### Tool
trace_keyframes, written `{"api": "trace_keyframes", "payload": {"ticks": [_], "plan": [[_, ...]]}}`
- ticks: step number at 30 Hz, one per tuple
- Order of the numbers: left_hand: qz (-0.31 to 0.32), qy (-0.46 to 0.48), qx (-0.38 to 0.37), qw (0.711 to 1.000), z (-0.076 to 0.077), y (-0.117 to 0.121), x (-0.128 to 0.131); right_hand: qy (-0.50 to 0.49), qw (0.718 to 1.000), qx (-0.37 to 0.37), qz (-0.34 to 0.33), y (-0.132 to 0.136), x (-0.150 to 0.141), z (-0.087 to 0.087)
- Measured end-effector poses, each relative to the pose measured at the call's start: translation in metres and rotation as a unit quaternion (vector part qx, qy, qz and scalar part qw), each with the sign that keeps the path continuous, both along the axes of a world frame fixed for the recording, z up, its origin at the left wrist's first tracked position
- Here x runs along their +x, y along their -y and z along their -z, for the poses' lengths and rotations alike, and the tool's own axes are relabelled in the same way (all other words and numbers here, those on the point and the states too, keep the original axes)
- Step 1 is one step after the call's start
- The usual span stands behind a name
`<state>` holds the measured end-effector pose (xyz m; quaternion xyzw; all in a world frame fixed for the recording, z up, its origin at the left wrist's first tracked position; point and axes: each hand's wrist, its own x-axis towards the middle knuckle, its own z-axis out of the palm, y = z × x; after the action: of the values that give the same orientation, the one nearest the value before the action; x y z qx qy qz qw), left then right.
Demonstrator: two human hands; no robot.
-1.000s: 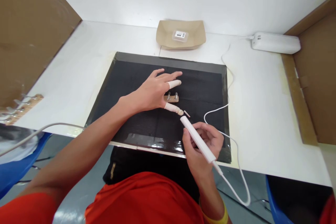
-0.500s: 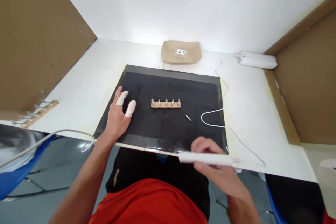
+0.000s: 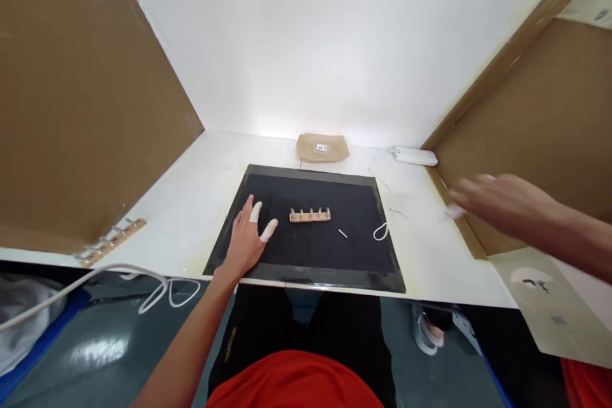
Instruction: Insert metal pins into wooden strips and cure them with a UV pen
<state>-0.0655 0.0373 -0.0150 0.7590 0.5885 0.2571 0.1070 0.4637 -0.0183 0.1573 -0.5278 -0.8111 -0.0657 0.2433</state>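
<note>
My left hand [image 3: 247,236] lies open on the black mat [image 3: 306,271], fingers spread, with white finger covers on the thumb and one finger. To its right is a small wooden strip [image 3: 310,217] with several upright metal fittings. A short thin rod [image 3: 343,233] lies to the right of the strip. My right hand [image 3: 488,194] is stretched far right in front of the brown side panel, smeared by motion. A small white patch [image 3: 455,210] shows beneath its fingers; whether it is held cannot be made out.
A brown paper tray [image 3: 310,156] with a labelled item stands behind the mat. A white power strip [image 3: 415,156] lies at the back right. A white cable [image 3: 381,231] loops over the mat's right edge. Another strip with metal fittings [image 3: 112,242] lies at the left.
My right hand has swung from the front edge out to the far right; the long white object it held is no longer clearly visible. The view has shifted, while my left hand stays on the mat.
</note>
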Motion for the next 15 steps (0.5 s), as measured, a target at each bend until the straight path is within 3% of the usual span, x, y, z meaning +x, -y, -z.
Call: {"api": "trace_keyframes", "payload": {"ticks": [2, 5, 10, 12, 15], "plan": [[0.006, 0.004, 0.006, 1.000, 0.000, 0.000, -0.001, 0.114, 0.989, -0.041, -0.087, -0.049, -0.014, -0.003], [0.015, 0.007, 0.018, 1.000, 0.001, -0.001, -0.002, 0.248, 0.952, -0.096, -0.155, -0.087, -0.037, 0.022], [0.029, 0.006, 0.023, 0.999, 0.006, -0.003, -0.003, 0.372, 0.892, -0.156, -0.204, -0.086, -0.069, 0.093], [0.030, 0.004, 0.019, 0.999, 0.008, -0.004, -0.003, 0.397, 0.876, -0.170, -0.214, -0.084, -0.077, 0.110], [0.031, 0.004, 0.016, 0.999, 0.009, -0.006, -0.004, 0.415, 0.864, -0.185, -0.217, -0.083, -0.081, 0.118]]}}
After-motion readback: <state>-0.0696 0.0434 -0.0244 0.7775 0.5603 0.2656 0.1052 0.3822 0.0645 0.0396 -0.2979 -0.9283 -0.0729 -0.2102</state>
